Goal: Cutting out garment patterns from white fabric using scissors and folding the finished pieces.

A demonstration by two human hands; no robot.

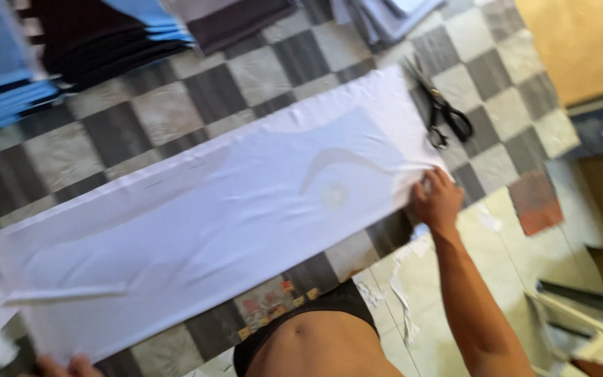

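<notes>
Long white cloth (197, 230) lies flat across the checkered table (106, 139), running from the lower left corner up toward the scissors (441, 112). Right hand (437, 199) pinches the far end of the cloth, fingers closed on its edge. Left hand (61, 366) sits at the near end, mostly cut off by the frame; can't tell if it grips. Stacks of folded fabric (71, 42) sit along the back. To do it well, I'd say: pull evenly from both ends, keep edges aligned, smooth wrinkles outward, stay clear of the scissors.
</notes>
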